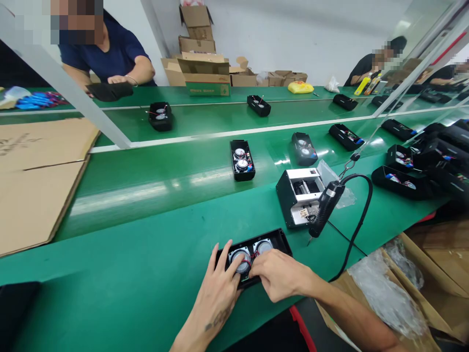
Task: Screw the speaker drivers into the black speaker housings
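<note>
A black speaker housing point(283, 240) lies tilted on the green bench right in front of me, its open side up. Two round speaker drivers point(263, 247) sit inside, with thin red wires between them. My left hand point(220, 283) grips the housing's left end, some fingers over the far rim and one reaching onto the left driver. The fingers of my right hand point(276, 274) are pinched together inside the housing, beside the red wires; their tips are hidden, so what they hold cannot be made out.
An electric screwdriver point(327, 208) hangs at the right before a screw feeder point(298, 195). Another open speaker housing point(242, 160) rides the conveyor point(176, 176). More housings are piled at far right. Flat cardboard point(40, 181) lies left. Co-workers sit across the line.
</note>
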`<state>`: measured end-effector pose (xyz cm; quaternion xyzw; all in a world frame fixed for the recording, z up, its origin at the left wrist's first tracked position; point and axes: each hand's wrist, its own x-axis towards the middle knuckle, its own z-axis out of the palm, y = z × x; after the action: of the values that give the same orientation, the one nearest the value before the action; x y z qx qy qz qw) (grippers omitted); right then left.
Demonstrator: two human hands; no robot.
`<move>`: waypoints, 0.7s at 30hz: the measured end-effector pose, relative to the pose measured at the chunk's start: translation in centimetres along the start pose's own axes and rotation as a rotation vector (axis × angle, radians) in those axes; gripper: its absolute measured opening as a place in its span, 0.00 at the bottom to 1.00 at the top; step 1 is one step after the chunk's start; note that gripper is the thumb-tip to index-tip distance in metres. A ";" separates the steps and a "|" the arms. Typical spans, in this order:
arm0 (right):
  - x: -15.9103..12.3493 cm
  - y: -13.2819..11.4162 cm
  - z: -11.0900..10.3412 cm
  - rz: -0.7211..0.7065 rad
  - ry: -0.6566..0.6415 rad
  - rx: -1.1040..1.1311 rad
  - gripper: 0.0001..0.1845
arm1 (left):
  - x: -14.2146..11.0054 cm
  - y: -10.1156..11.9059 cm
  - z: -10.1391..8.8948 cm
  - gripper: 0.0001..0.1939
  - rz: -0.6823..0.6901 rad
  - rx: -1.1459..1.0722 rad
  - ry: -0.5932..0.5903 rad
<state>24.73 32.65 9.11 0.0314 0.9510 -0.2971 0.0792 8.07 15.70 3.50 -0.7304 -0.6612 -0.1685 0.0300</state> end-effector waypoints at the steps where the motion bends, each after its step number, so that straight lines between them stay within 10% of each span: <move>1: 0.1 0.0 0.0 0.008 0.007 0.012 0.17 | 0.0 0.0 0.1 0.15 0.005 0.004 0.000; 8: 0.2 -0.2 -0.4 0.029 0.004 0.042 0.14 | 1.3 -1.4 0.4 0.12 0.019 -0.115 -0.022; 21: 6.1 1.2 -5.2 0.127 -0.092 0.011 0.22 | 8.8 -7.1 -4.2 0.16 -0.262 -0.577 -0.542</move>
<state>18.21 36.71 11.59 0.0782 0.9409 -0.2976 0.1415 0.88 23.85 8.75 -0.6363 -0.6584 -0.1507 -0.3727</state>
